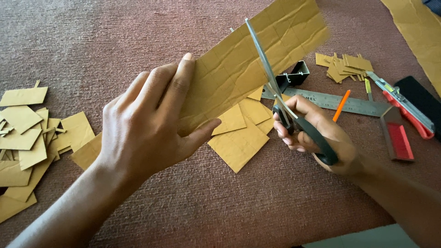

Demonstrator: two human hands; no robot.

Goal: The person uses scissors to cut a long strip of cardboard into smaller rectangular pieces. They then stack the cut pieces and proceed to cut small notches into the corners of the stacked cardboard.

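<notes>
My left hand (147, 121) grips a long strip of creased brown paper (257, 50), held up above the carpet and slanting toward the upper right. My right hand (314, 135) holds black-handled scissors (280, 98), fingers through the loops. The blades point up and lie across the strip near its middle. Beneath the scissors several cut brown paper squares (241, 133) lie on the carpet.
A heap of brown paper offcuts (27, 142) lies at the left. A metal ruler (340, 102), an orange pen (342, 105), a red utility knife (406, 112), a red-and-brown block (397, 138), a black clip (294, 76) and small scraps (344, 66) sit at the right. A large brown sheet (420, 27) is at the top right.
</notes>
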